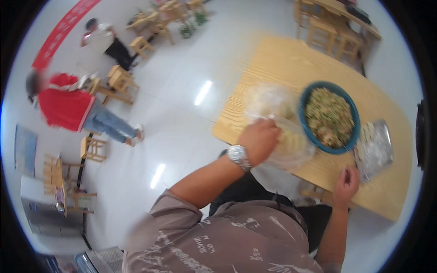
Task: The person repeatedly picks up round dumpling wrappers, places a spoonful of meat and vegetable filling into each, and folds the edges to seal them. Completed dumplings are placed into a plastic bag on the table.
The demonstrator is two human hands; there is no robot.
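Observation:
My left hand (261,141), with a metal watch on its wrist, has its fingers closed at the edge of a clear plastic bag (268,99). Pale, flat rounds that look like dough wrappers (292,141) lie in or under the plastic beside it. Right of the bag stands a blue bowl (302,117) full of chopped filling (329,114), with a thin utensil at its near rim. My right hand (346,184) is at the table's near edge, fingers curled; whether it holds something small cannot be seen. Beyond it lies a shiny tray (387,136) with a few pale dumplings (367,132).
All this stands on a wooden table (280,54). A stool (315,195) is partly under its near edge. A person in red (66,105) and another person in a light top (102,39) stand across the floor, near wooden stools (94,148) and tables.

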